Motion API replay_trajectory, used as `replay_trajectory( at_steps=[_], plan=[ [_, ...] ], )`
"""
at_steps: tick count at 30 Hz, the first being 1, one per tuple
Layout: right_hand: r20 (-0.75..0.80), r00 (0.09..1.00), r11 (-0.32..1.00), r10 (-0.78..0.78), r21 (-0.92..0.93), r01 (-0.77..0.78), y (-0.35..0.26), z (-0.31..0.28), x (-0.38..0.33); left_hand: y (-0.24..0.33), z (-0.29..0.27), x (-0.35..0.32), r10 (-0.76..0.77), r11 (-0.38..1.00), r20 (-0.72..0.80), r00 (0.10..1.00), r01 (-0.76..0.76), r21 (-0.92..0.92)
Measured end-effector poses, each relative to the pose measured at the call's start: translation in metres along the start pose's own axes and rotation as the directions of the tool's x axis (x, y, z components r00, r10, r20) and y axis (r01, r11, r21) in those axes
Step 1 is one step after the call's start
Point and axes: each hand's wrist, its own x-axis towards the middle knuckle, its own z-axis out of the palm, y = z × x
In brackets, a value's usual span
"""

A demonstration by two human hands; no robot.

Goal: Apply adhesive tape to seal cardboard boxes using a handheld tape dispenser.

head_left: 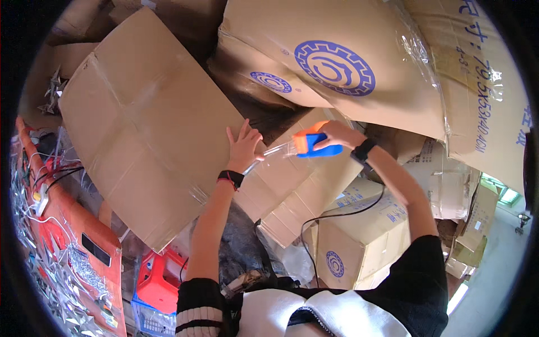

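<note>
A large brown carton [149, 112] stands tilted on the left. My left hand [245, 147] rests at its right edge with the fingers spread. From beside that hand a strip of clear tape [277, 149] stretches right to an orange and blue tape dispenser [307, 142]. My right hand [340, 136] is closed around the dispenser, above another carton surface [306, 194]. Whether this surface belongs to the left carton or to a separate one, I cannot tell.
Big printed cartons [387, 62] rise at the back and right. Smaller cartons [365, 247] stand near my right arm, crossed by a black cable [306, 227]. On the left, an orange table [104, 233] bears a phone [96, 249] and silver star decorations; a red stool [159, 281] is beside it.
</note>
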Motion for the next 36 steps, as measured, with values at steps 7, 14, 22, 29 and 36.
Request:
replay_trajectory(
  at_steps=[7,14,22,29,36],
  plan=[
    [-0.187,0.968,0.918,0.170,-0.326,-0.224,0.004,0.002,0.011,-0.001,0.001,-0.004,0.030,0.999,-0.051,0.998,-0.029,0.016],
    [-0.182,0.948,0.839,0.260,-0.443,-0.316,0.009,0.038,0.050,0.003,-0.001,-0.001,0.008,0.999,0.011,1.000,-0.009,0.035],
    [-0.045,0.945,0.820,0.323,-0.485,-0.303,-0.029,0.084,0.120,0.007,-0.003,0.002,-0.028,0.989,0.124,0.992,0.009,0.150],
    [-0.039,0.992,0.820,0.116,-0.560,-0.118,-0.041,0.092,0.152,0.001,0.007,-0.005,0.169,0.981,0.064,0.983,-0.174,0.080],
    [0.132,0.963,0.900,0.236,-0.404,-0.165,-0.053,0.074,0.171,0.003,0.021,-0.008,0.143,0.980,0.016,0.990,-0.144,0.139]
  ],
)
